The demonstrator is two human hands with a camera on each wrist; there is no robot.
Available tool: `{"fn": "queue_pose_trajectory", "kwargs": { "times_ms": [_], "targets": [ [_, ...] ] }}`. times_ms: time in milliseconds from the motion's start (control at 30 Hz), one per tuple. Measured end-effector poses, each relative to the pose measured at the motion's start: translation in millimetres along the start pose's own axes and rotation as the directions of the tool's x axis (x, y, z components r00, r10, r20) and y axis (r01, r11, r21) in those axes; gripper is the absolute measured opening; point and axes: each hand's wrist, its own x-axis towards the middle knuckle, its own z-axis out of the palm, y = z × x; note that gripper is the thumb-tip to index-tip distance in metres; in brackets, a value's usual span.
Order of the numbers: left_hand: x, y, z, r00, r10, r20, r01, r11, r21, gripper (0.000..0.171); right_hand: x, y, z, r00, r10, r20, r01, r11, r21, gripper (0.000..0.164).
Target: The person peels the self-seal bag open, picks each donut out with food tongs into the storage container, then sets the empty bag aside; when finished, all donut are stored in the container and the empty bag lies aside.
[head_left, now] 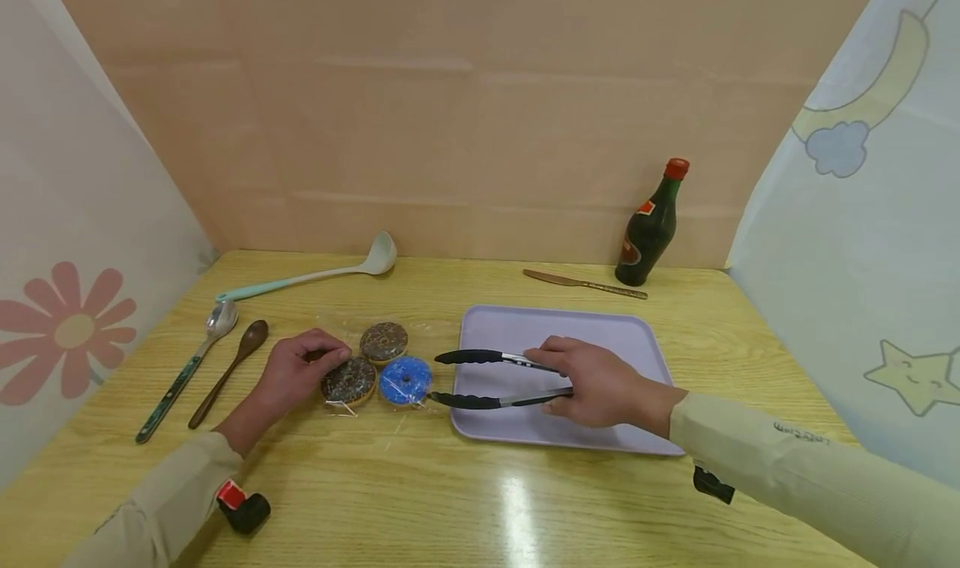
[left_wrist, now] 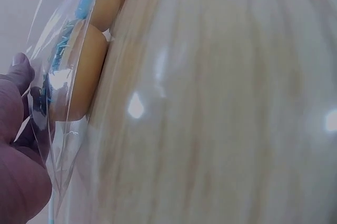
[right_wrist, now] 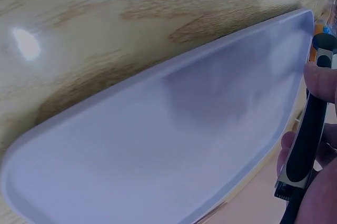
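My left hand (head_left: 294,374) pinches the near-left edge of a clear plastic bag (left_wrist: 66,145). Inside the bag lie a blue donut (head_left: 406,379), a dark chocolate donut (head_left: 349,382) beside my fingers, and a brown sprinkled donut (head_left: 384,342) behind them. Over the pale purple tray (head_left: 495,324), my right hand (head_left: 603,382) grips black-tipped metal tongs (head_left: 472,402). The arms of the tongs are spread, with nothing between their tips, which point left toward the blue donut. In the right wrist view, the thumb and fingers wrap round the handle of the tongs (right_wrist: 308,140).
Left of the bag lie a wooden spoon (head_left: 231,373) and a metal spoon (head_left: 187,372) with a patterned handle. A ladle (head_left: 315,273) lies at the back left. Behind the tray are a table knife (head_left: 585,284) and a dark green bottle (head_left: 651,230) with a red cap.
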Motion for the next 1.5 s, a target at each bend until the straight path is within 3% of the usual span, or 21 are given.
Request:
{"fn": "queue_pose_trajectory", "kwargs": {
  "times_ms": [200, 300, 533, 900, 1500],
  "targets": [
    [-0.5, 25.7, -2.7, 1.0, -0.011, 0.004, 0.011, 1.0, -0.019, 0.007, 9, -6, 0, 0.999, -0.002, 0.033, 0.002, 1.0, 0.001, 0.063],
    [-0.7, 29.6, -2.9, 1.0, -0.022, 0.006, 0.022, 0.999, -0.032, 0.007, 12, -7, 1, 0.999, 0.0, 0.054, 0.0, 1.0, -0.001, 0.064],
    [-1.5, 28.1, -1.6, 1.0, -0.023, -0.002, 0.023, 0.999, -0.044, 0.007, 18, -6, 2, 0.998, -0.021, 0.066, 0.021, 1.0, -0.008, 0.066],
    [-2.7, 28.0, -1.3, 1.0, -0.021, 0.006, 0.021, 0.999, -0.038, 0.009, 27, -6, 6, 0.991, 0.008, 0.13, -0.013, 0.999, 0.04, 0.068],
    [-0.9, 29.1, -3.2, 0.999, -0.029, -0.019, 0.028, 0.998, -0.055, 0.007, 11, -5, 2, 0.999, 0.001, 0.033, -0.004, 0.996, 0.093, 0.063]
  ]
}}
